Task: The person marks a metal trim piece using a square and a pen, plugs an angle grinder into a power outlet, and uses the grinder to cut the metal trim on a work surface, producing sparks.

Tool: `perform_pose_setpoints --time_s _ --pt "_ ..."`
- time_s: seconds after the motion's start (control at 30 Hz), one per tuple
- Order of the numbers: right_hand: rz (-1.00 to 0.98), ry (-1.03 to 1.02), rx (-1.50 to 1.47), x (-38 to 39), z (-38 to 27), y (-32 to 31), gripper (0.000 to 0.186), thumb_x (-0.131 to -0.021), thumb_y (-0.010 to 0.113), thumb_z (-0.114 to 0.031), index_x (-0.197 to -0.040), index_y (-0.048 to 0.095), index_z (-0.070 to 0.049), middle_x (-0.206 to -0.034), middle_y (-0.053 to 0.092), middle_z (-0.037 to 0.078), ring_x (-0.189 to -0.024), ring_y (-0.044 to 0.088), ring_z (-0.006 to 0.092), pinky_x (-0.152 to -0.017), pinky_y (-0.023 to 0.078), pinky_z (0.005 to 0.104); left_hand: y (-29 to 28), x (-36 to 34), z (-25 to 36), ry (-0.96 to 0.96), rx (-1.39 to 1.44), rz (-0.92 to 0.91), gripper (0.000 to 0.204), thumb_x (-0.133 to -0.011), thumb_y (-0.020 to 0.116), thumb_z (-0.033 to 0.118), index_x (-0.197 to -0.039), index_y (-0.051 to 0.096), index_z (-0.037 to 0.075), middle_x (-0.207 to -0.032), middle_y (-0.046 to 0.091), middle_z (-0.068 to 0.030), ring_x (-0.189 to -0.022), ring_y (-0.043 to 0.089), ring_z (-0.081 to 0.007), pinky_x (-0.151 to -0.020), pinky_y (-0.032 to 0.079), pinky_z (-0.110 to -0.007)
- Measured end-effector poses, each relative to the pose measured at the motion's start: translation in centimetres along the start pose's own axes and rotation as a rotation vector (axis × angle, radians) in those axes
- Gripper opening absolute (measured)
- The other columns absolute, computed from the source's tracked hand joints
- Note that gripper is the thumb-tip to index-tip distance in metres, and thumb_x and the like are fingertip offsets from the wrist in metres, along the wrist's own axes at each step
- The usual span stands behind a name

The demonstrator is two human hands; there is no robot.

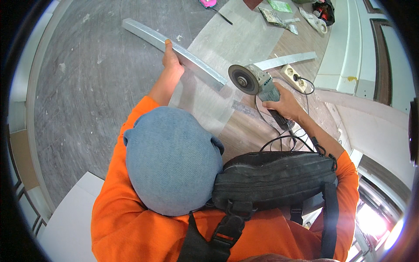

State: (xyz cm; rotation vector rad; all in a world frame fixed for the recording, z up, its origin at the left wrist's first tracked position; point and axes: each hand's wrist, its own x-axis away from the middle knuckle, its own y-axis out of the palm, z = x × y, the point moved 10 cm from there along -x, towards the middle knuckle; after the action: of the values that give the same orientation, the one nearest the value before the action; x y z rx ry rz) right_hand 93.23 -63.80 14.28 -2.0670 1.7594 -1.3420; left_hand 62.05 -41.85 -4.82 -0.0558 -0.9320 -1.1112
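Note:
My left hand (173,62) is closed around a long silvery metal profile (194,64), its thumb on the upper face. The profile slants from the far left down toward the middle. In my right hand (286,102) is an angle grinder (265,84), gripped by its body, with a dark round disc (243,80) facing left. A small gap separates the disc from the profile's near end. Whether the disc is spinning I cannot tell. The grinder's black cord (279,139) loops below my right hand.
A white power strip (293,77) with a plugged-in cord lies right of the grinder. Behind it rests a flat metal strip (286,60). A pink tape measure (208,3), packets (279,19) and a black bag (324,12) lie farther off. A black bag (275,177) hangs across my body.

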Motion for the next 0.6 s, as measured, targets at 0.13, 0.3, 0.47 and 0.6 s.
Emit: perform_pose_setpoints --time_s 0.13,0.3,0.47,0.6 --pt "0.019 0.059 0.035 0.6 1.6 -0.4 0.064 -0.070 0.077 -0.030 -0.123 0.056 -0.001 -0.107 0.065 0.018 -0.098 0.060 0.0270 -0.093 0.045 0.0355 1.7 3.1 -1.5 -0.162 0.091 0.006 0.067 -0.101 0.043 0.054 -0.146 0.031 0.006 -0.124 0.053 -0.0161 -0.108 0.058 -0.0310 -0.094 0.050 -0.050" --pt "-0.050 0.041 0.049 0.6 0.7 0.5 0.066 -0.070 0.077 -0.032 -0.123 0.056 0.000 -0.107 0.064 0.020 -0.099 0.061 0.0298 -0.093 0.045 0.0366 0.8 2.3 -0.2 -0.109 0.088 0.032 0.066 -0.102 0.033 0.059 -0.132 0.036 0.001 -0.103 0.052 -0.0171 -0.086 0.057 -0.0304 -0.080 0.052 -0.051" --pt "-0.075 0.048 0.101 0.8 0.9 0.7 0.074 -0.069 0.076 -0.036 -0.128 0.054 0.003 -0.114 0.064 0.025 -0.106 0.061 0.0336 -0.096 0.044 0.0382 0.7 2.6 -0.4 -0.097 0.059 0.077 0.068 -0.101 0.034 0.060 -0.129 0.037 -0.001 -0.099 0.052 -0.0159 -0.081 0.056 -0.0310 -0.079 0.052 -0.052" --pt "-0.096 0.057 0.107 0.7 0.8 1.0 0.077 -0.068 0.076 -0.037 -0.130 0.053 0.003 -0.117 0.064 0.026 -0.108 0.061 0.0346 -0.098 0.044 0.0386 1.1 2.3 -0.3 -0.095 0.063 -0.012 0.077 -0.099 0.037 0.062 -0.149 0.024 0.003 -0.120 0.048 -0.0181 -0.100 0.055 -0.0321 -0.085 0.050 -0.052"
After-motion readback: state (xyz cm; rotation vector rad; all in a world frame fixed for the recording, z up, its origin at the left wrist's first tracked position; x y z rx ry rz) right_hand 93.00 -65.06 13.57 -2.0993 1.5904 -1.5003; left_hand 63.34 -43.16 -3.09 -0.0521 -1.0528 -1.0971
